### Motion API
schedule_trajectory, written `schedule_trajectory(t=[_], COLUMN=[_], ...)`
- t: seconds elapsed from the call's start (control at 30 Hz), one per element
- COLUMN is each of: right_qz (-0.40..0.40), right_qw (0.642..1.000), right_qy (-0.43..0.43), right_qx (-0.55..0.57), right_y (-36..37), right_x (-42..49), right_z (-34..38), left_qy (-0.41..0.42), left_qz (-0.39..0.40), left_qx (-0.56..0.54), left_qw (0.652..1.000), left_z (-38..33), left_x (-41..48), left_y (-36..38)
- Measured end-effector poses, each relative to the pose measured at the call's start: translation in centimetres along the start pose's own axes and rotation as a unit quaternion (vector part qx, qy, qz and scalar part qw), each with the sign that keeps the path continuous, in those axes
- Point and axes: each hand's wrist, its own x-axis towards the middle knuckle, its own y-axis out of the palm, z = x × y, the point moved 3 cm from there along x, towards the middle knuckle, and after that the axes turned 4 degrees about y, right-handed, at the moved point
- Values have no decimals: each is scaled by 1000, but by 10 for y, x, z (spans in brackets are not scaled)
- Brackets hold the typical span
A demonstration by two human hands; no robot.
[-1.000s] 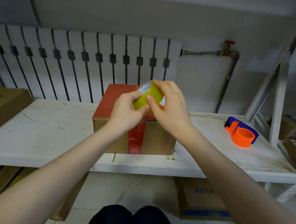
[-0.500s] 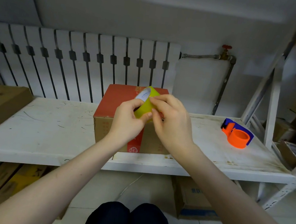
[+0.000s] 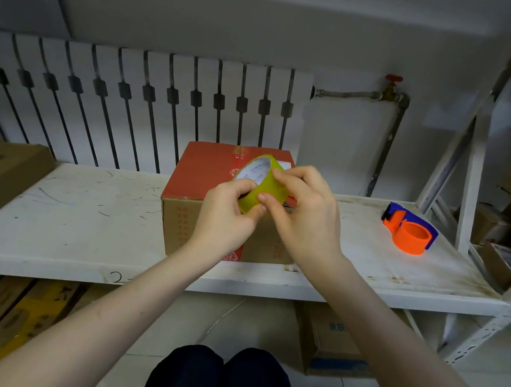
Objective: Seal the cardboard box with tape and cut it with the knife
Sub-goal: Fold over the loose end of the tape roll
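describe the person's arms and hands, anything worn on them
Both forearms are bare right up to the frame edge: no sleeves in view. The left hand and the right hand have no gloves, and no rings, watch or bracelet show on the visible sides. Fingernails look short and unpainted. No markings or bandages are visible.

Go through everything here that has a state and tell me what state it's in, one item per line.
yellow tape roll: held in the air by both hands, above the box
left hand: gripping the roll
right hand: fingers on the roll's outer face
cardboard box: closed, on the white shelf
orange tape dispenser: resting untouched on the shelf
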Motion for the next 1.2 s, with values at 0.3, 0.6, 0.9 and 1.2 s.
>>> schedule_trajectory(t=[0.3,0.6,0.9,1.2], right_qz=[-15,65,70,52], right_qw=[1000,997,996,995], right_qy=[-11,10,-18,10], right_qx=[7,38,57,81], right_y=[0,5,6,6], right_x=[-4,0,-5,-6], right_z=[3,2,2,0], left_qy=[11,21,41,57], left_qz=[-4,-14,-4,-7], left_qx=[24,97,102,121], left_qw=[1000,995,994,991], left_z=[0,-5,-3,-13], left_x=[0,-4,-4,-4], left_y=[0,2,6,4])
